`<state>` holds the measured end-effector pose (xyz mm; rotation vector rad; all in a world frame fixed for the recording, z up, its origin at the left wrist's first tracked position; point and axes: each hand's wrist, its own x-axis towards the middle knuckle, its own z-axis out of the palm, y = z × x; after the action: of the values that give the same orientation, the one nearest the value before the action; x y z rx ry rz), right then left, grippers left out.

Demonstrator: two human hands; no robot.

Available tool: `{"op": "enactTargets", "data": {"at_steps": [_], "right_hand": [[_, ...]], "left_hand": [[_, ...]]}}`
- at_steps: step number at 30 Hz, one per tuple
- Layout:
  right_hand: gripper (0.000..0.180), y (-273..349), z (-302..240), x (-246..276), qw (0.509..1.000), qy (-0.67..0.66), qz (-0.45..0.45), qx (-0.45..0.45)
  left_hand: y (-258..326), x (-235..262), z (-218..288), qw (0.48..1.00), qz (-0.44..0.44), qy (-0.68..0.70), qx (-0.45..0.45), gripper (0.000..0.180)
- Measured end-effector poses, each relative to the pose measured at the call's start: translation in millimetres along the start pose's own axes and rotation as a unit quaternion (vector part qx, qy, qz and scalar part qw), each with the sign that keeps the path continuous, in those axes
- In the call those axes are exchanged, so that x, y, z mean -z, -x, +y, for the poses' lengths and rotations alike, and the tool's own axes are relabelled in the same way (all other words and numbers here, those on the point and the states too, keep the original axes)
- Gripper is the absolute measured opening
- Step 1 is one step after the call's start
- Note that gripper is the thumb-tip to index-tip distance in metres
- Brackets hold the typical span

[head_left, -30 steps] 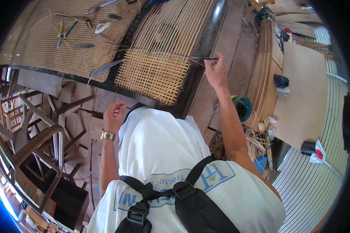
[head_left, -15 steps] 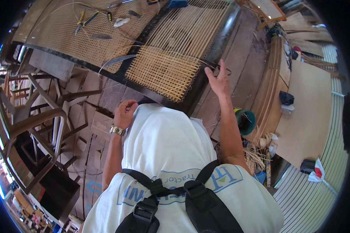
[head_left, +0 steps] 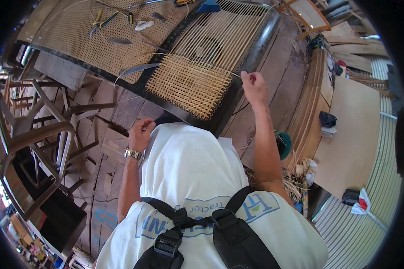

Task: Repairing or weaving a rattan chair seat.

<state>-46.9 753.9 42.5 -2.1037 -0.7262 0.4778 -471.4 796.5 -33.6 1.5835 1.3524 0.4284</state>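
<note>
My right hand (head_left: 255, 89) is closed in a pinch at the right edge of the dark frame (head_left: 226, 105), on the end of a pale cane strand (head_left: 224, 70). That strand runs across the far edge of the woven cane panel (head_left: 188, 85). Beyond the weave, parallel strands (head_left: 220, 31) stretch lengthwise with gaps between them. My left hand (head_left: 140, 134), with a metal watch on its wrist, rests beside my leg, its fingers loosely curled and a little apart, with nothing seen in them. A flat grey blade-like strip (head_left: 139, 69) lies at the weave's left edge.
Pliers (head_left: 102, 22), a dark blade (head_left: 120, 41) and a crumpled white scrap (head_left: 143, 25) lie on the finished cane section at left. Bare wooden chair frames (head_left: 45, 130) stand left. At right are a green bucket (head_left: 283, 144), loose cane (head_left: 293, 181) and a pale board (head_left: 348, 130).
My right hand has gone from spread fingers to a pinch on the strand at the frame's edge. My left hand has stayed beside my leg, shifting only slightly.
</note>
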Motion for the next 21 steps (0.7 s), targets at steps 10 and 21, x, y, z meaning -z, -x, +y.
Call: {"op": "enactTargets", "data": {"at_steps": [10,21], "right_hand": [[0.045,-28,25,-23,0.994,0.05,-0.093,-0.025],[0.038,-25,34,-12,0.986,-0.092,-0.119,-0.07]], "left_hand": [[15,10,-2,0.999,0.03,0.0,0.026,0.027],[-6,11,23,0.999,0.023,-0.035,0.011,0.024]]}}
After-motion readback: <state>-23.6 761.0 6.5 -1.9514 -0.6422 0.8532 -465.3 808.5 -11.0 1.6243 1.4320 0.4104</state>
